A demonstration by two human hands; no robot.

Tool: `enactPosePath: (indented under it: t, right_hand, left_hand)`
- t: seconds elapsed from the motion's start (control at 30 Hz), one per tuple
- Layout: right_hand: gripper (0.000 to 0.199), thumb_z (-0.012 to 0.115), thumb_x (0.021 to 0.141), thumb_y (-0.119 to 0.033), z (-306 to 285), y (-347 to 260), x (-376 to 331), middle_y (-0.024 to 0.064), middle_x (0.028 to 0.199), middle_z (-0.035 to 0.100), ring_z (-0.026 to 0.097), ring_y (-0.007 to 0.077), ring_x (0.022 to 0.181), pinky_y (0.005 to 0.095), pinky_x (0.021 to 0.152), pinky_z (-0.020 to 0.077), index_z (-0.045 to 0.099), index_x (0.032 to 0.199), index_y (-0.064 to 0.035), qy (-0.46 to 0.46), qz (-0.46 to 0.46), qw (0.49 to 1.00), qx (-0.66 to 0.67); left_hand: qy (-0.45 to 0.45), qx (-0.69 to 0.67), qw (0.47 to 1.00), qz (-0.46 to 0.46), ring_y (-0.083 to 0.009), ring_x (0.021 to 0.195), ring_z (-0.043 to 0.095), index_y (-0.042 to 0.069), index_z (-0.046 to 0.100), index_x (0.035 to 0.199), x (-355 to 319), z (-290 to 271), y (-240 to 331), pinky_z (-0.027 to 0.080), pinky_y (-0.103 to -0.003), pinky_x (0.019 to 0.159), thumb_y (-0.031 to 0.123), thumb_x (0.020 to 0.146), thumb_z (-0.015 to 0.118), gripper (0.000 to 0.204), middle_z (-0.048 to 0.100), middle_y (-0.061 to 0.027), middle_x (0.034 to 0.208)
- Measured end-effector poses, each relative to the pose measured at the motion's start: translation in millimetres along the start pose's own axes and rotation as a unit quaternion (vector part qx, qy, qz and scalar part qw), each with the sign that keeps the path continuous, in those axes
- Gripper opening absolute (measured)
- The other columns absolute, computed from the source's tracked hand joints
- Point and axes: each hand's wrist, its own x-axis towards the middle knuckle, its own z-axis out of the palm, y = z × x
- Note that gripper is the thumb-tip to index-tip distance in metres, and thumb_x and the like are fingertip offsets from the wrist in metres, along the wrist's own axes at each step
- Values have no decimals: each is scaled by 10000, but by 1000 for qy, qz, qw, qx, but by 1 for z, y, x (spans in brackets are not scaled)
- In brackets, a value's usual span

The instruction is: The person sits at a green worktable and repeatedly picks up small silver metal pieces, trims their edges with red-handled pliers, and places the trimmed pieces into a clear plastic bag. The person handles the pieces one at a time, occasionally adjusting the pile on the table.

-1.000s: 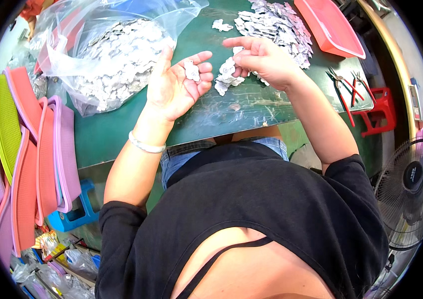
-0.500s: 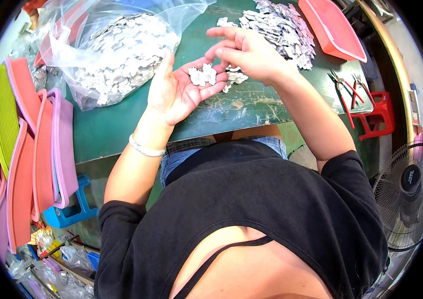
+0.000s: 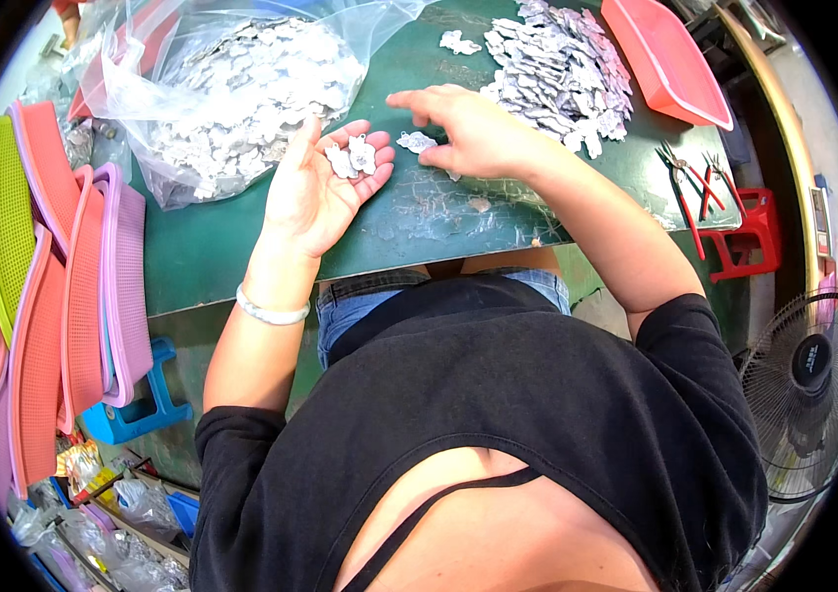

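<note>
My left hand (image 3: 315,192) is palm up with its fingers stretched out, and a few small silvery-white flat charm-like pieces (image 3: 351,156) rest on them. To its right, my right hand (image 3: 473,133) hovers low over the table, index finger extended and thumb apart from it. A similar piece (image 3: 417,142) is by the right thumb tip; whether the thumb touches it I cannot tell. Part of another piece shows below that hand, mostly hidden.
A clear plastic bag (image 3: 241,109) full of such pieces lies left on the green table (image 3: 212,252). Right of it are a loose pile (image 3: 557,74), a pink tray (image 3: 670,64) and red-handled pliers (image 3: 685,187). Coloured baskets (image 3: 83,286) stand left, a fan (image 3: 803,395) right.
My left hand has drawn back to the left with the pieces. My right hand has moved slightly left and down, away from the left fingers, uncovering a piece by its thumb.
</note>
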Motion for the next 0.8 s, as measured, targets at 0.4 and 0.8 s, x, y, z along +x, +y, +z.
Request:
enactPosePath:
  t: [0.4,0.8]
  right_hand:
    - [452,540,765,-29,-2,-1,6,56,756,627,568,142,645,268,617,465,464,1210,-9,23,79,988,129]
    - [526,577,713,-9,-35,15,-23,90,886,616,566,270,848,357,767,448,461,1223,-69,-45,45,996,-54]
  left_hand:
    - [18,2,1000,5,-312,964,532,-35,456,1058,2,-1,-9,434,-417,886,349,919,415,410,530,-207,1036]
    - [-20,69,997,-6,-200,801,564,-32,470,1094,5,0,-21,499,-289,692,184,873,527,315,555,-152,956]
